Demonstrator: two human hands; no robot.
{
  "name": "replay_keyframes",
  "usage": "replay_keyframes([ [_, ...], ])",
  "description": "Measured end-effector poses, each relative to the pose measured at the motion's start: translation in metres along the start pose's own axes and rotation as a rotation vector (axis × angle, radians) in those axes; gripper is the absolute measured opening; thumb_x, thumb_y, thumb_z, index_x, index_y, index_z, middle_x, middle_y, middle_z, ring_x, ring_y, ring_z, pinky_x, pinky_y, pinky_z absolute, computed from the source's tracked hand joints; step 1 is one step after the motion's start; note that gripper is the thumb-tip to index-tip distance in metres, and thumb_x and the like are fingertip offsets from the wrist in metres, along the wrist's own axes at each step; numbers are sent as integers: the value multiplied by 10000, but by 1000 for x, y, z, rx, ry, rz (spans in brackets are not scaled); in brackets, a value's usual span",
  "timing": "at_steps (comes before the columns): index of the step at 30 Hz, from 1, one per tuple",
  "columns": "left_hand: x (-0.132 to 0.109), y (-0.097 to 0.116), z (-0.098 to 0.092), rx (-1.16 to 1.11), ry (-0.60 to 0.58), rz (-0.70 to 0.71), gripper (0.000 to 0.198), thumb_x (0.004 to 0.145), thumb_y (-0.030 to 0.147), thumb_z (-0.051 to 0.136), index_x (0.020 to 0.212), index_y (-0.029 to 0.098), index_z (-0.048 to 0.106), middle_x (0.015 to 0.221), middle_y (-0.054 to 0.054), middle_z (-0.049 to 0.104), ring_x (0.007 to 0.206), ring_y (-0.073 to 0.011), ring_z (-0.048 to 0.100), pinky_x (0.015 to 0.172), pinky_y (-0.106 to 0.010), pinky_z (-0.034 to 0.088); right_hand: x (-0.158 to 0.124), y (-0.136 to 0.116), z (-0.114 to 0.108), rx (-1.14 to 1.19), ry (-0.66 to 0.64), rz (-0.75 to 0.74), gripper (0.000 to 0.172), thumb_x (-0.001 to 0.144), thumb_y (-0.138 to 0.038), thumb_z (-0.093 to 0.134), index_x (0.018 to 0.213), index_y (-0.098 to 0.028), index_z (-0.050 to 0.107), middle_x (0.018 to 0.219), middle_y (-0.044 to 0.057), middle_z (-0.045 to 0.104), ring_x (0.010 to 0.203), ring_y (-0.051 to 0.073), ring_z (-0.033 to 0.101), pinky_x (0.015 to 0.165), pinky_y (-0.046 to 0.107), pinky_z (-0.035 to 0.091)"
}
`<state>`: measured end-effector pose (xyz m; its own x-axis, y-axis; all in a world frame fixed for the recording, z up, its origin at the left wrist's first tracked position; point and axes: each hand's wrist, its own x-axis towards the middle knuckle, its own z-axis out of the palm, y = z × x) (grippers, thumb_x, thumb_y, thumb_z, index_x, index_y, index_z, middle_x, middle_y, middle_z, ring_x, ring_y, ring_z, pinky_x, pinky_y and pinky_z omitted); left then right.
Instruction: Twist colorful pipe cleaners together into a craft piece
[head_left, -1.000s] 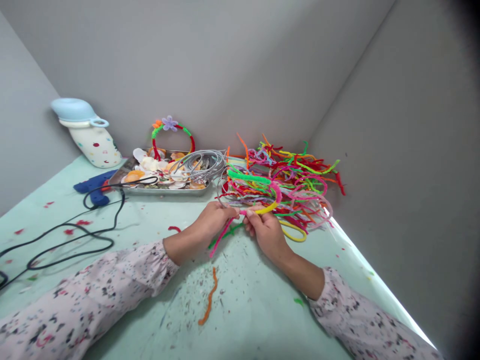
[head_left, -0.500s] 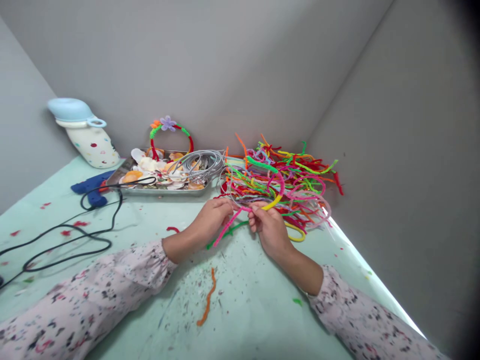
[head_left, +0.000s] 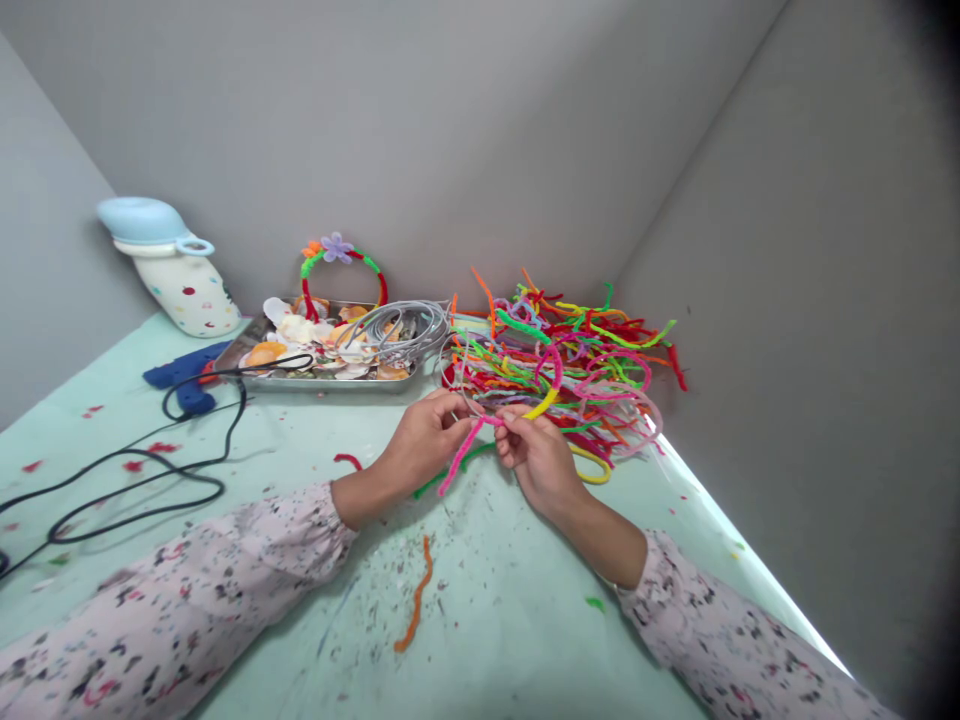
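My left hand (head_left: pixel 424 440) and my right hand (head_left: pixel 529 450) meet just in front of a heap of pipe cleaners (head_left: pixel 570 360) of many colours. Both hands pinch a thin grey hoop wrapped partly in yellow and pink pipe cleaner (head_left: pixel 546 395). A loose pink pipe cleaner end (head_left: pixel 459 458) hangs down between the hands. A green pipe cleaner (head_left: pixel 450 472) lies on the table under them.
A metal tray (head_left: pixel 315 378) of shells and grey wire hoops stands at the back, with a decorated hoop (head_left: pixel 341 262) behind it. A blue glue gun (head_left: pixel 184 375) with a black cable (head_left: pixel 135 470), a spotted jug (head_left: pixel 176 270) and an orange pipe cleaner (head_left: pixel 416 605) lie on the green table.
The hands have shifted slightly and turned the hoop; the pink loose end has swung up a little between them. The green piece that arched over the hoop has dropped back into the heap.
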<state>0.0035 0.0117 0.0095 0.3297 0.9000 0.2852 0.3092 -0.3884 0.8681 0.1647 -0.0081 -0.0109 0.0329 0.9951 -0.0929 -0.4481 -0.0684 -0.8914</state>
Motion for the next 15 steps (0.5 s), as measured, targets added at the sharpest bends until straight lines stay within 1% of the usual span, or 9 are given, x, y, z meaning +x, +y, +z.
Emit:
replay_keyframes([
  [5, 0, 1, -1, 10, -17, 21, 131, 833, 255, 599, 823, 170, 699, 880, -37, 659, 794, -152, 599, 715, -248, 458, 0, -1, 0, 37, -15, 23, 135, 676, -240, 688, 763, -154, 631, 574, -24, 575, 452, 71, 482, 362, 156, 352],
  [10, -1, -1, -1, 16, -12, 80, 111, 833, 222, 596, 830, 184, 700, 892, -35, 666, 826, -154, 606, 753, -255, 461, 1, 0, 0, 61, -26, 53, 130, 678, -238, 681, 762, -157, 622, 575, -25, 567, 450, 74, 475, 371, 166, 352],
  [15, -1, -4, -1, 33, -2, 114, 104, 830, 250, 624, 851, 195, 710, 870, -33, 664, 807, -150, 602, 736, -253, 459, 2, 1, -2, 97, -58, 87, 112, 677, -212, 683, 751, -164, 614, 585, -26, 567, 471, 77, 480, 393, 174, 348],
])
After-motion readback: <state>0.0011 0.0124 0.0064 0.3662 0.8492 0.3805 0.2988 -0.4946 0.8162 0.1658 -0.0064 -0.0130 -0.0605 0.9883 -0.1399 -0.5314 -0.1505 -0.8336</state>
